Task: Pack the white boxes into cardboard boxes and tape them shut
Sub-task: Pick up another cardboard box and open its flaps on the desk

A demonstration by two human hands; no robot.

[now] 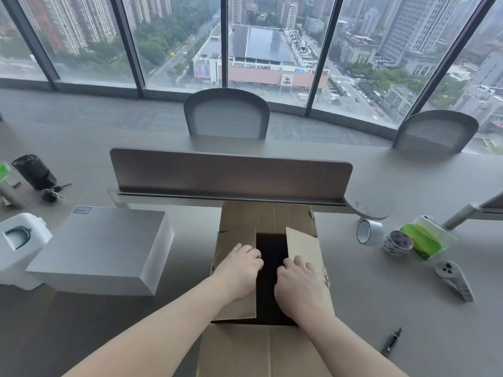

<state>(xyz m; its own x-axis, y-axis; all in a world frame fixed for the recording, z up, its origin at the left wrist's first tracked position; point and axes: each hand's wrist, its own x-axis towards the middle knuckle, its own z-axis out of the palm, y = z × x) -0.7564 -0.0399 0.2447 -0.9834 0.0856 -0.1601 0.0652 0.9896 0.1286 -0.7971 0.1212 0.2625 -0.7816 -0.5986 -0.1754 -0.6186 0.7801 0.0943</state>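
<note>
grey desk (381, 300) by tall windows carries the cardboard box (266, 216) straight before me, the white box (100, 246) just left of it. my left hand (239, 270) curls its fingers over the left flap (239, 238) edge, my right hand (299, 281) over the right flap (302, 243) edge. a tape roll (368, 232) lies to the right.

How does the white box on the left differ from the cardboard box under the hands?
Colour: the white box is smooth and pale; the cardboard box is brown and creased. State: the white box is closed and untouched; the cardboard box shows a dark gap between its side flaps, where the left hand and right hand curl fingers over the edges. Both are rectangular and rest on the grey table.
</note>
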